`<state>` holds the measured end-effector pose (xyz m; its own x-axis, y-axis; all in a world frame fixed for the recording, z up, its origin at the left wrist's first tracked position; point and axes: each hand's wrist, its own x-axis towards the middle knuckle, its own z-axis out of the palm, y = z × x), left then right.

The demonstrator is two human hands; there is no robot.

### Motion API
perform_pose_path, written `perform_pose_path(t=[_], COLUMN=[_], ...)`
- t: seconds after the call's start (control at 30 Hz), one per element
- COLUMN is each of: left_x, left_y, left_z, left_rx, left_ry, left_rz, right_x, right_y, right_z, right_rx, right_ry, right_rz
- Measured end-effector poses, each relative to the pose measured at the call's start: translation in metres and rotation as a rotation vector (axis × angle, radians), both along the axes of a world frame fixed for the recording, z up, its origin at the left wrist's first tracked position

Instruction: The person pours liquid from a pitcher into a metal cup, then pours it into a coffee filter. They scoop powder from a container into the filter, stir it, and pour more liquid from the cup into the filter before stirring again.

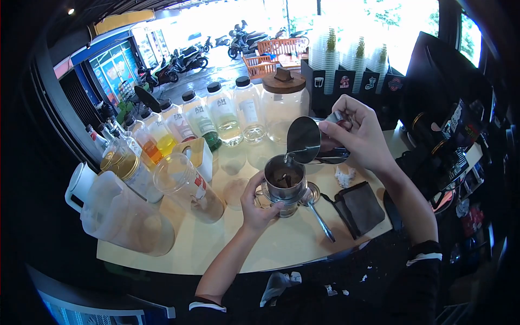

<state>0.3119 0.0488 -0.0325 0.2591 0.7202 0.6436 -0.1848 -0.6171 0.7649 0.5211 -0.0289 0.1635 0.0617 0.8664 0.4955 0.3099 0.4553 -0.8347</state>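
My right hand [362,135] grips the handle of a shiny metal pitcher [304,140], tilted to the left. A thin stream of clear liquid runs from its edge into a metal drip coffee filter [286,187]. Dark matter shows inside the filter, too shaded to make out. Around the filter's lower part and the small glass [287,209] beneath it, the fingers of my left hand [259,206] are wrapped. Just right of the glass lies a metal spoon [323,221], its bowl end near a small round metal piece [311,193].
A folded dark cloth [360,210] and crumpled white tissue [344,176] lie at right. Left stand a plastic jug [127,216] and a tall clear container [189,189]. Several capped bottles [225,116] and a wooden-lidded jar [285,111] line the back; stacked cups [355,59] rise behind.
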Motion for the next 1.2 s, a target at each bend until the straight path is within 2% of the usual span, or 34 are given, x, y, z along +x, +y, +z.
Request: perform_pose_path(t=[0.27, 0.47, 0.53, 0.63, 1.2], left_x=[0.001, 0.001, 0.001, 0.001, 0.0], left_y=[-0.001, 0.0, -0.001, -0.002, 0.004], left_z=[0.0, 0.0, 0.002, 0.003, -0.006], left_rx=[-0.026, 0.008, 0.011, 0.012, 0.003], left_ry=[-0.014, -0.015, -0.02, -0.012, 0.005], left_rz=[-0.014, -0.007, 0.004, 0.007, 0.011], right_x=[-0.008, -0.002, 0.003, 0.001, 0.001], right_y=[-0.014, -0.021, -0.018, -0.018, 0.0], right_z=[0.001, 0.002, -0.001, 0.0, -0.007], right_rx=[-0.069, -0.071, 0.002, -0.039, -0.036], right_ry=[0.104, 0.053, -0.064, 0.024, -0.015], right_rz=[0.065, 0.027, -0.015, -0.021, -0.045])
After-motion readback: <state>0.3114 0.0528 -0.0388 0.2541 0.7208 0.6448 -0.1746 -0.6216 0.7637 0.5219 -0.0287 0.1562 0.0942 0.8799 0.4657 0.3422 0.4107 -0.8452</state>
